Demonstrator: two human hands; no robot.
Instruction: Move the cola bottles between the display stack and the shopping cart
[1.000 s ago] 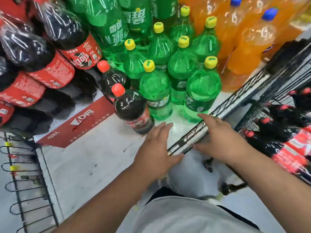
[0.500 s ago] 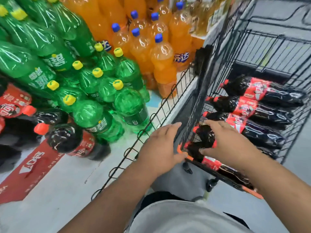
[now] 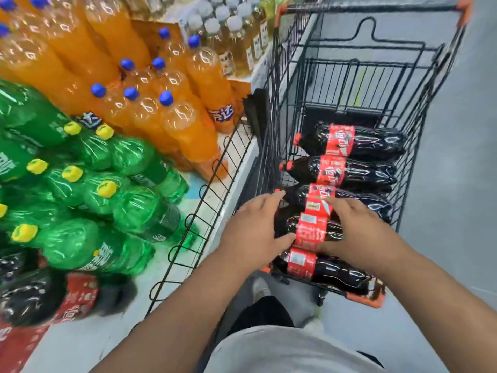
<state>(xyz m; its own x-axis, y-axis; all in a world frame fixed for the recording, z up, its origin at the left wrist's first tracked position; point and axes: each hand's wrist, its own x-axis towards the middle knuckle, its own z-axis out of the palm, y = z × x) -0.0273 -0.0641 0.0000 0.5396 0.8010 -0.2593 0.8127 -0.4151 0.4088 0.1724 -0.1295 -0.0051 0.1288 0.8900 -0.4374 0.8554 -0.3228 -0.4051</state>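
Note:
Several cola bottles with red labels lie side by side in the black wire shopping cart [image 3: 376,7]. My left hand [image 3: 252,227] and my right hand [image 3: 357,230] wrap round one cola bottle [image 3: 309,230] near the cart's close end. The left hand is at its neck end, the right just past the label. Another cola bottle [image 3: 333,273] lies below it at the cart's near edge. More cola bottles [image 3: 29,297] of the display stack show blurred at the lower left.
Green soda bottles [image 3: 129,205] with yellow caps and orange soda bottles [image 3: 185,130] with blue caps fill the display at left. A low black wire fence [image 3: 209,200] borders the display beside the cart. Grey floor lies right of the cart.
My view has swung right from the display to the cart. Both hands moved off the wire edge, into the cart, and closed round a cola bottle.

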